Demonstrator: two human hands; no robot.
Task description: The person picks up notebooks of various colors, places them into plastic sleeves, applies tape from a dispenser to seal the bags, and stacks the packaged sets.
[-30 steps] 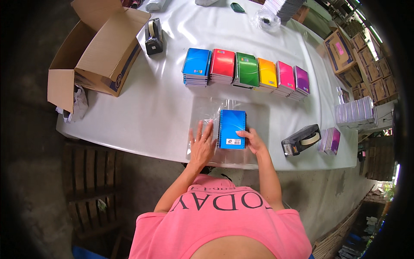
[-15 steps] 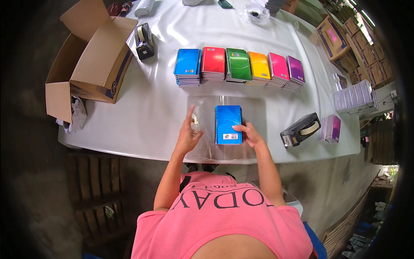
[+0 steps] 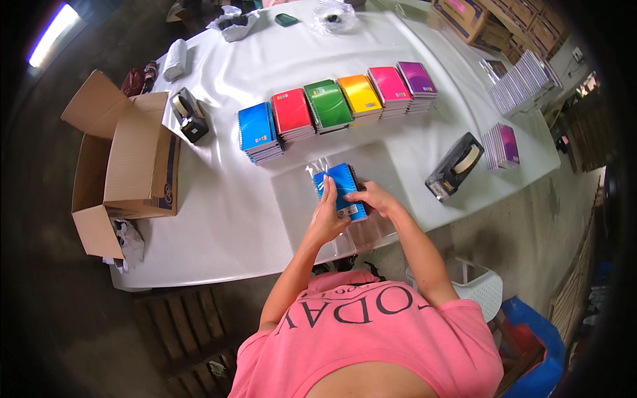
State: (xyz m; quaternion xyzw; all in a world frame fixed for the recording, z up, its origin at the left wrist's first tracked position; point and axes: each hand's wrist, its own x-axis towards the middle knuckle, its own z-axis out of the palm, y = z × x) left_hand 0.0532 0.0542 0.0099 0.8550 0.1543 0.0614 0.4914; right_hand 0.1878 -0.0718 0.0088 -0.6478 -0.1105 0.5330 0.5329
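Two hands grip one blue notebook [image 3: 342, 189] over clear bags [image 3: 312, 199] on surface [image 3: 219, 219]: left hand [image 3: 330, 215] flat on cover, right hand [image 3: 373, 198] at edge. Bagging step, likely; next needs bag mouth held open.

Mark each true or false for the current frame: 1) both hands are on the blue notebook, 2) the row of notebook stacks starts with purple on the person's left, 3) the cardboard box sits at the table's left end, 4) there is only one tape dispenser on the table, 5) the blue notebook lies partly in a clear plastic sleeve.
1) True: left hand and right hand both grip the blue notebook.
2) False: the row starts with the blue stack; the purple stack ends it on the right.
3) True: the cardboard box is at the left end.
4) False: two, one tape dispenser near the box, another dispenser on the right.
5) True: a clear plastic sleeve shows around its top.
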